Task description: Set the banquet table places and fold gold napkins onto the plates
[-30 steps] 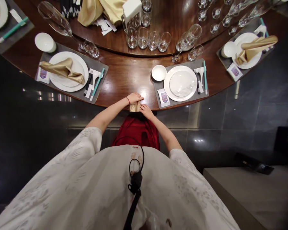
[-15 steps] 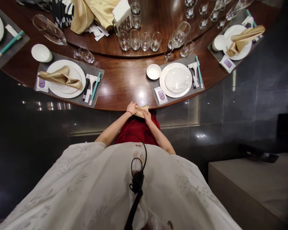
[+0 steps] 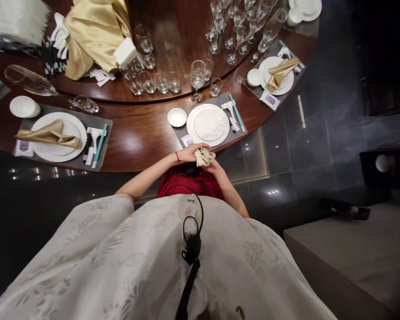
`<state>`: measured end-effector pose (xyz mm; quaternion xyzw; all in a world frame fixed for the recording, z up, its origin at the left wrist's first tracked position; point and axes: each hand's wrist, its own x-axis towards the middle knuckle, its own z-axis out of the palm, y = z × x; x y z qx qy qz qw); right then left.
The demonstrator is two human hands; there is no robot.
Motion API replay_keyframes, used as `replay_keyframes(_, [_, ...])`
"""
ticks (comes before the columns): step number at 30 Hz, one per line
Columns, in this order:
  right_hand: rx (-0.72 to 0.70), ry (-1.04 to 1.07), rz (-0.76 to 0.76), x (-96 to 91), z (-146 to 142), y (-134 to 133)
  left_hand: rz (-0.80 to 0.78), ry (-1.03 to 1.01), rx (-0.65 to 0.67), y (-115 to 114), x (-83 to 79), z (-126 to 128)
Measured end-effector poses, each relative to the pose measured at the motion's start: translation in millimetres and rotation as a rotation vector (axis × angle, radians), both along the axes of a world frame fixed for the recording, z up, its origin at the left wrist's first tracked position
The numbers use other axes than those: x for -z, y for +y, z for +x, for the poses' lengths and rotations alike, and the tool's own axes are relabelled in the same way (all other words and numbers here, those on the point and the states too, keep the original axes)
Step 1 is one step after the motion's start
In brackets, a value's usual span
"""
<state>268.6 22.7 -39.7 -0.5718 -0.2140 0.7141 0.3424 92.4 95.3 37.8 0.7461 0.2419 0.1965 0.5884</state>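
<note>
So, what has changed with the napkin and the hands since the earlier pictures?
The gold napkin lay flat-folded at the table edge under the hands. Now it is gathered into a pleated bunch just past that edge, held between the left hand and the right hand. The view has swung, but the nearest white plate stays as it was on its mat.
</note>
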Motion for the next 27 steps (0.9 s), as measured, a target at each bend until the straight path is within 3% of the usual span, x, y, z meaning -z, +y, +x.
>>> replay_keyframes(3, [0.114,-0.209,0.001,-2.8,38.3,11.9,0.003,0.099,0.081,37.4,7.1,47.9])
replay_keyframes(6, [0.321,-0.622,0.226,-8.2,68.0,20.3,0.074,0.201,-0.009,76.0,22.8,81.9])
replay_keyframes(9, [0.156,-0.770,0.472,-13.5,85.1,35.1,0.135,0.272,-0.086,110.3,40.8,105.3])
replay_keyframes(11, [0.029,-0.780,0.539,-15.4,90.9,50.7,0.140,0.303,-0.089,129.0,52.4,115.4])
replay_keyframes(19, [-0.087,-0.753,0.473,-15.5,101.6,101.6,0.129,0.383,-0.054,169.7,80.2,121.6])
replay_keyframes(27, [-0.380,-1.138,0.426,-21.8,86.8,120.9,0.191,0.426,-0.021,182.7,89.9,121.5])
